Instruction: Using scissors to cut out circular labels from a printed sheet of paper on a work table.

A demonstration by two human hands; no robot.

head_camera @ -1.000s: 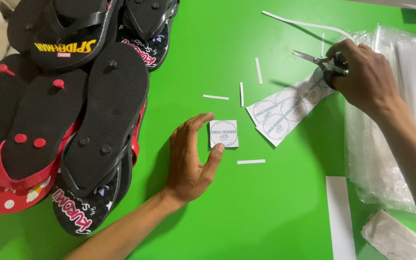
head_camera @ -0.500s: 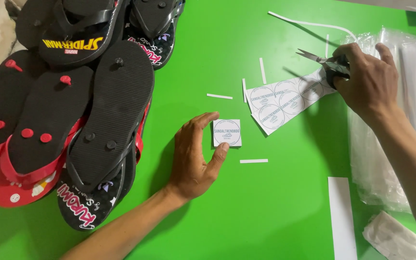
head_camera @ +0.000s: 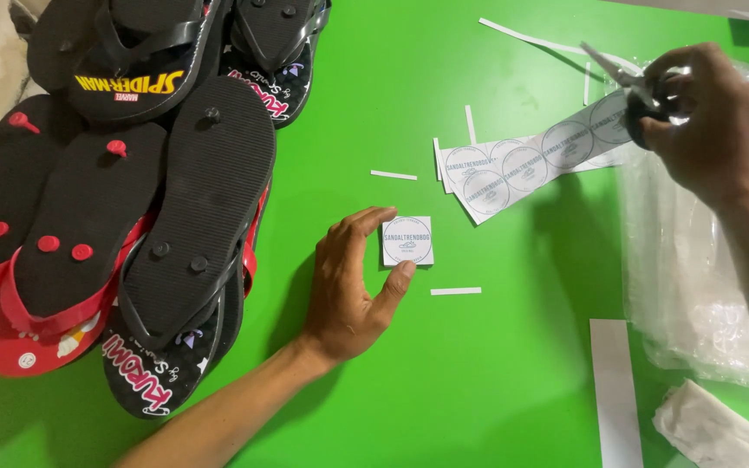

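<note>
My left hand [head_camera: 353, 282] rests on the green table [head_camera: 374, 113], its fingers curled around the left edge of a small square white label [head_camera: 407, 240] with a round print. My right hand [head_camera: 717, 108] is raised at the upper right and grips black-handled scissors [head_camera: 626, 82], their blades pointing left above a strip of round printed labels [head_camera: 530, 165] lying on the table.
A pile of black and red flip-flops [head_camera: 132, 208] covers the left side. Thin white paper offcuts [head_camera: 455, 291] lie scattered near the labels. A stack of clear plastic bags [head_camera: 695, 286] sits at the right, with a white paper strip [head_camera: 615, 390] below.
My right hand with the scissors has lifted slightly above the label strip. My left hand stays on the cut square label.
</note>
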